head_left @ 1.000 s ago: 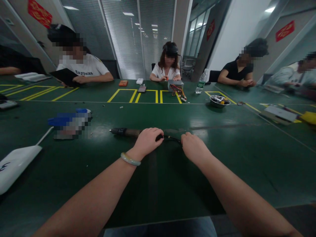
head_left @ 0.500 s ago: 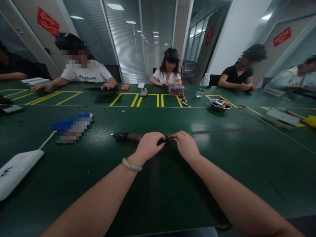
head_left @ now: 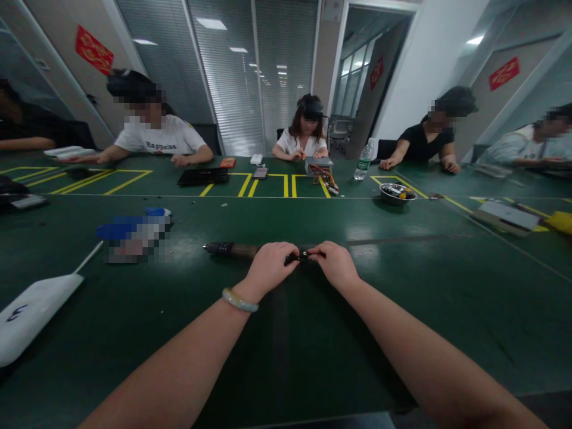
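Observation:
A long dark cylindrical tool (head_left: 241,250) with a metal tip at its left end lies across the green table (head_left: 214,345). My left hand (head_left: 271,265), with a bangle on the wrist, has its fingers closed on a small black part (head_left: 304,254) at the tool's right end. From the other side, the fingertips of my right hand (head_left: 334,262) pinch the same black part. A small bright spot shows on it between the two hands. The exact shape of the part is hidden by my fingers.
A white power strip (head_left: 40,316) and a blue and grey packet (head_left: 134,232) lie left. Farther back stand a metal bowl (head_left: 397,194), a bottle (head_left: 364,161) and a grey box with wires (head_left: 319,167). Several people sit across the table.
The black part between my fingers has turned a little and shows a bright spot. Across the table, a black flat object now lies at a person's hand, and another person's hands have moved apart.

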Available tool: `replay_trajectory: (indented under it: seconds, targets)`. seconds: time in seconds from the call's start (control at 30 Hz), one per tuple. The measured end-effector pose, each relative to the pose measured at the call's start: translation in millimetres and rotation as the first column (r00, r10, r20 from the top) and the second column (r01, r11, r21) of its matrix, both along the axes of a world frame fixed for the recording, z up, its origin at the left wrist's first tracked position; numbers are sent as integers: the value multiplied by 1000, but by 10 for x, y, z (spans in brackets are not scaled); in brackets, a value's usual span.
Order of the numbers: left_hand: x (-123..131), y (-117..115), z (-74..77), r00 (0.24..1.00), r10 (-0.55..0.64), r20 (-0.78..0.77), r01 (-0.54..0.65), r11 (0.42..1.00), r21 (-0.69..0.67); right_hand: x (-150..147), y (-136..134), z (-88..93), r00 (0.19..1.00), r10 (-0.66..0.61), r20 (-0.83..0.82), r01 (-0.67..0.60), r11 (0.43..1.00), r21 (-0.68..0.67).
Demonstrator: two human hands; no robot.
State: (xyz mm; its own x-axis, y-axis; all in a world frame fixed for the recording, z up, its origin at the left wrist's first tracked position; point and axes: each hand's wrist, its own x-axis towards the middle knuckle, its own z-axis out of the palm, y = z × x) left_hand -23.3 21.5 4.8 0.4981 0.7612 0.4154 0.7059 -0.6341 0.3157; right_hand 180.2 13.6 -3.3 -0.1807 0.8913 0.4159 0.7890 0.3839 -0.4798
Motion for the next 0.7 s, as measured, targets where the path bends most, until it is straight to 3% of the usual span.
replay_trajectory:
  seconds: [0.37, 0.7]
  targets:
    - [32, 18, 0, 999, 44, -25, -44, 999, -5, -91, -26, -48, 994, 34, 100, -38, 999, 38]
    - [23, 27, -8, 1000, 28, -4, -28, 1000, 3, -94, -49, -38, 996, 51, 77, -55, 998, 40]
